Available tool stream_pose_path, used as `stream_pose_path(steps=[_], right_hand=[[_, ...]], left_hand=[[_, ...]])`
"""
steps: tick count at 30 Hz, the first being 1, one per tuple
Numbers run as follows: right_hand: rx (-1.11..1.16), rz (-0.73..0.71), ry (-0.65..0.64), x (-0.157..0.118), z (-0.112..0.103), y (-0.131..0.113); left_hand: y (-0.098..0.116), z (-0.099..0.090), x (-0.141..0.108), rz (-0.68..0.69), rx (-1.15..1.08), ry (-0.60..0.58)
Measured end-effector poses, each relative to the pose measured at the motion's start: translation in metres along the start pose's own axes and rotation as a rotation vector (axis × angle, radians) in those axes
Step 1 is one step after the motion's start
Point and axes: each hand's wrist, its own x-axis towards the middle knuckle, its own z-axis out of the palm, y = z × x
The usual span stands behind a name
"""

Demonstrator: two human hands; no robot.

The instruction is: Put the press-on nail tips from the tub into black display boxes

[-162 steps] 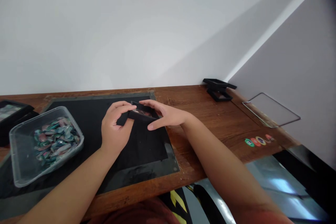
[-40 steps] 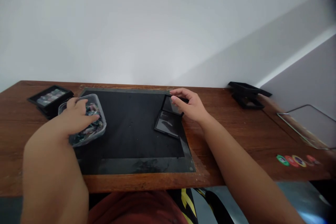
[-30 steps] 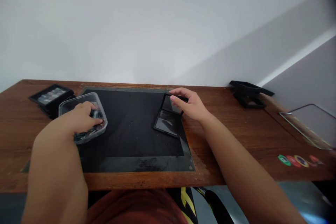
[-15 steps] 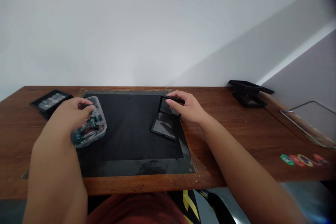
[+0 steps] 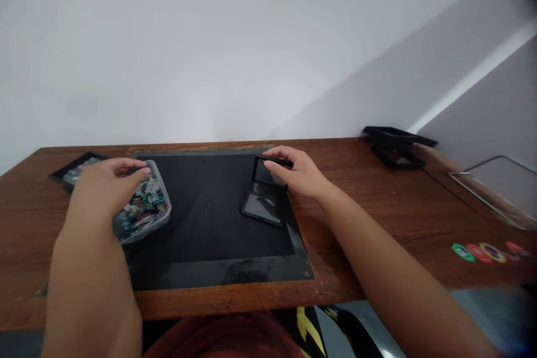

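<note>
A clear plastic tub (image 5: pixel 164 217) full of small wrapped pieces stands at the left edge of a black mat (image 5: pixel 210 207). Over its far left part is my left hand (image 5: pixel 109 180), thumb and forefinger brought close together; whatever they pinch is too small to make out. On the mat's right side a thin black hinged case (image 5: pixel 263 204) lies with its lid raised. My right hand (image 5: pixel 300 172) grips the top edge of that lid between thumb and fingers.
A black tray (image 5: pixel 79 166) with clear items sits behind my left hand. Black trays (image 5: pixel 396 145) are stacked at the back right. Round coloured stickers (image 5: pixel 478 253) and a clear framed panel (image 5: pixel 495 190) are at the right.
The view has shifted slightly. My left hand has moved a little over the tub and tray, its thumb and forefinger still close. My right hand keeps its hold on the lid.
</note>
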Motion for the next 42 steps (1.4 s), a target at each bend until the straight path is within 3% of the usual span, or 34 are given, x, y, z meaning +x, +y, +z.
stream_pose_path(steps=[3,7,12,16,21,29,36,38,42], right_hand=[[0.014,-0.007,-0.002,0.000,0.001,-0.002],[0.103,0.033,-0.075,-0.002,0.005,-0.006],[-0.027,-0.073,0.050,-0.005,0.014,-0.004],[-0.128,-0.312,0.129,-0.010,0.015,-0.010],[-0.281,-0.640,0.194,-0.022,0.014,-0.038],[-0.288,-0.696,0.107,-0.023,0.023,-0.043],[-0.187,-0.578,0.092,-0.020,0.026,-0.041],[-0.220,-0.543,0.146,-0.021,0.024,-0.042],[-0.317,-0.472,0.388,-0.024,0.016,-0.050]], left_hand=[[0.016,0.000,-0.013,-0.065,-0.107,-0.027],[0.034,-0.001,-0.031,0.010,-0.441,-0.223],[0.064,0.020,-0.060,0.035,-0.725,-0.375],[0.084,0.053,-0.086,0.029,-0.859,-0.542],[0.093,0.083,-0.107,-0.136,-1.048,-0.617],[0.094,0.101,-0.100,-0.348,-1.184,-0.627],[0.089,0.107,-0.099,-0.283,-1.131,-0.602],[0.086,0.109,-0.098,-0.237,-1.099,-0.547],[0.081,0.116,-0.098,-0.044,-1.002,-0.321]])
